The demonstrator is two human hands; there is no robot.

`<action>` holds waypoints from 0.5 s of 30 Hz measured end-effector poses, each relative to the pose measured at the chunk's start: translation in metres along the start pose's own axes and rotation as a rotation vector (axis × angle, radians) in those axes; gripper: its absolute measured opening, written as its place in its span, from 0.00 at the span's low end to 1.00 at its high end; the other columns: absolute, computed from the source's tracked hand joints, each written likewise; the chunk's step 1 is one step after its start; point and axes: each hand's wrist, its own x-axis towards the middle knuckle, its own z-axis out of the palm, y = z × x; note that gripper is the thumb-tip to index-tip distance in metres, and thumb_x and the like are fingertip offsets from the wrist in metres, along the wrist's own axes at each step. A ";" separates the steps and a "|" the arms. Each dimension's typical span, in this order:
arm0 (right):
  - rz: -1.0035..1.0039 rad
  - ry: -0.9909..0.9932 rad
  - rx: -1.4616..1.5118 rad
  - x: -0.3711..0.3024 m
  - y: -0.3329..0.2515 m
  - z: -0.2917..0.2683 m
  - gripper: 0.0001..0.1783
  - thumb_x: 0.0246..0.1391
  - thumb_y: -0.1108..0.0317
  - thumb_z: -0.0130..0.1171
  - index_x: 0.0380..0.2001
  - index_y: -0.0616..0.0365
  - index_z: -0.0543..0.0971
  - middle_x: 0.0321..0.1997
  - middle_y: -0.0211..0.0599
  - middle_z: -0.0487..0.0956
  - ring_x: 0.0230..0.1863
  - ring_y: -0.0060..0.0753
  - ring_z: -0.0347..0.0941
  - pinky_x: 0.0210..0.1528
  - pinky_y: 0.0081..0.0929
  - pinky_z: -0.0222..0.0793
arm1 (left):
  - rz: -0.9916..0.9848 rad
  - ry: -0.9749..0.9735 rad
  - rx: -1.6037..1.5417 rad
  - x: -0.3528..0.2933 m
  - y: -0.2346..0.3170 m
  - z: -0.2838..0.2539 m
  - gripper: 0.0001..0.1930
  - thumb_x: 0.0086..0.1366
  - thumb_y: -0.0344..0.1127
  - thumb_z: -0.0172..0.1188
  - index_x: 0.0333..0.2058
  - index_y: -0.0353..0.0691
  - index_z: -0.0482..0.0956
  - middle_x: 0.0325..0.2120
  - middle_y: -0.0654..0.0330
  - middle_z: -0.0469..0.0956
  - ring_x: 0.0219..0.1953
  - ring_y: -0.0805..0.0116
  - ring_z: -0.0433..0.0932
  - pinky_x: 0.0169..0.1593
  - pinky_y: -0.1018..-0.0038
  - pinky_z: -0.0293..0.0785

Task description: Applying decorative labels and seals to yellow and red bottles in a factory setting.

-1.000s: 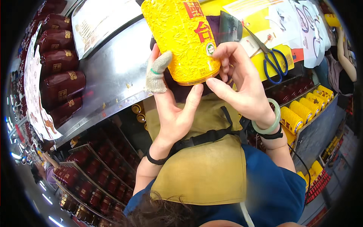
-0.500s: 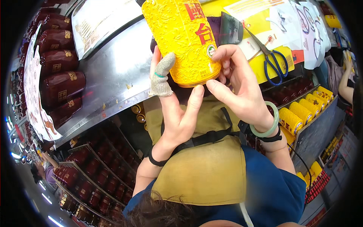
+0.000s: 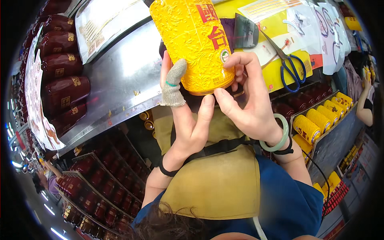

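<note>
A yellow embossed bottle with red characters leans tilted over the bench, its top cut off by the picture's upper edge. My left hand grips its lower left side, thumb near the base rim. A grey knitted cover is on one finger of that hand. At the bottle's lower right, my right hand is closed on it, the thumb at the bottom rim and the curled forefinger beside a small round green-and-white label. Blue-handled scissors lie on yellow sheets to the right.
A metal bench runs along the left, with dark red jars beyond it and paper sheets on top. Racks of dark red jars stand lower left. Yellow bottles line a shelf at right, near another person's arm.
The bottle and both hands have sunk very slightly in the picture. My right thumb has slid a little left along the base rim, closer to the left thumb.
</note>
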 end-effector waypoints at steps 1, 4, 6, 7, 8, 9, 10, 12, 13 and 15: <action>0.001 -0.001 0.001 -0.001 0.000 0.001 0.25 0.50 0.75 0.64 0.52 0.56 0.70 0.46 0.34 0.65 0.41 0.26 0.61 0.41 0.22 0.63 | -0.001 0.001 0.001 0.000 0.001 0.000 0.36 0.66 0.29 0.58 0.70 0.33 0.52 0.74 0.39 0.40 0.76 0.45 0.42 0.75 0.54 0.39; -0.033 0.014 -0.042 -0.002 0.001 0.002 0.26 0.50 0.74 0.65 0.52 0.56 0.70 0.45 0.34 0.65 0.41 0.27 0.61 0.41 0.22 0.63 | 0.003 0.003 0.033 0.000 0.002 0.002 0.37 0.66 0.28 0.59 0.70 0.32 0.52 0.74 0.39 0.40 0.76 0.45 0.42 0.75 0.55 0.39; -0.071 0.031 -0.093 -0.003 0.001 0.003 0.25 0.50 0.74 0.64 0.52 0.56 0.70 0.46 0.34 0.65 0.41 0.27 0.61 0.41 0.23 0.63 | 0.010 0.002 0.031 0.000 0.000 0.002 0.38 0.65 0.28 0.59 0.70 0.33 0.52 0.74 0.39 0.41 0.76 0.45 0.42 0.75 0.55 0.40; -0.072 0.031 -0.091 -0.003 0.001 0.003 0.25 0.50 0.74 0.64 0.52 0.56 0.70 0.46 0.34 0.65 0.41 0.27 0.61 0.41 0.23 0.63 | 0.011 0.002 0.032 -0.001 0.000 0.002 0.38 0.65 0.28 0.59 0.70 0.33 0.52 0.74 0.39 0.41 0.76 0.45 0.42 0.75 0.55 0.40; -0.064 0.019 -0.066 -0.002 0.001 0.002 0.25 0.50 0.74 0.64 0.52 0.56 0.70 0.45 0.33 0.65 0.41 0.27 0.61 0.41 0.22 0.63 | 0.013 0.003 0.027 0.000 0.000 0.001 0.38 0.65 0.28 0.60 0.70 0.33 0.52 0.74 0.39 0.41 0.76 0.45 0.42 0.75 0.55 0.40; -0.056 0.006 -0.042 -0.001 0.001 0.001 0.25 0.50 0.73 0.64 0.53 0.57 0.70 0.44 0.33 0.65 0.41 0.26 0.61 0.41 0.22 0.62 | 0.014 0.006 0.022 0.000 0.000 0.001 0.38 0.65 0.28 0.60 0.70 0.33 0.52 0.74 0.39 0.41 0.76 0.45 0.42 0.75 0.55 0.40; -0.019 -0.046 0.013 0.001 0.001 -0.005 0.26 0.51 0.74 0.64 0.54 0.58 0.70 0.44 0.31 0.66 0.41 0.25 0.61 0.41 0.20 0.62 | 0.016 0.006 0.022 -0.001 0.000 0.001 0.38 0.65 0.28 0.60 0.70 0.33 0.52 0.74 0.39 0.41 0.76 0.45 0.42 0.75 0.55 0.40; 0.076 -0.078 0.235 0.002 0.001 -0.011 0.26 0.53 0.76 0.63 0.56 0.57 0.70 0.44 0.26 0.66 0.42 0.20 0.59 0.43 0.18 0.61 | -0.004 0.004 0.002 -0.001 0.002 0.001 0.39 0.65 0.28 0.60 0.70 0.33 0.52 0.74 0.39 0.41 0.76 0.45 0.43 0.75 0.55 0.40; 0.116 -0.078 0.324 0.002 -0.001 -0.012 0.26 0.54 0.77 0.62 0.56 0.56 0.69 0.44 0.25 0.65 0.42 0.19 0.59 0.44 0.18 0.60 | -0.003 0.003 0.002 -0.001 0.002 0.002 0.39 0.65 0.28 0.60 0.70 0.33 0.52 0.74 0.39 0.41 0.76 0.45 0.43 0.75 0.55 0.40; 0.114 -0.061 0.316 -0.001 -0.001 -0.009 0.26 0.55 0.77 0.62 0.56 0.56 0.69 0.44 0.25 0.65 0.43 0.18 0.58 0.45 0.18 0.60 | 0.001 0.027 0.009 -0.001 0.002 0.005 0.39 0.65 0.28 0.60 0.71 0.33 0.51 0.73 0.39 0.42 0.76 0.46 0.44 0.75 0.55 0.40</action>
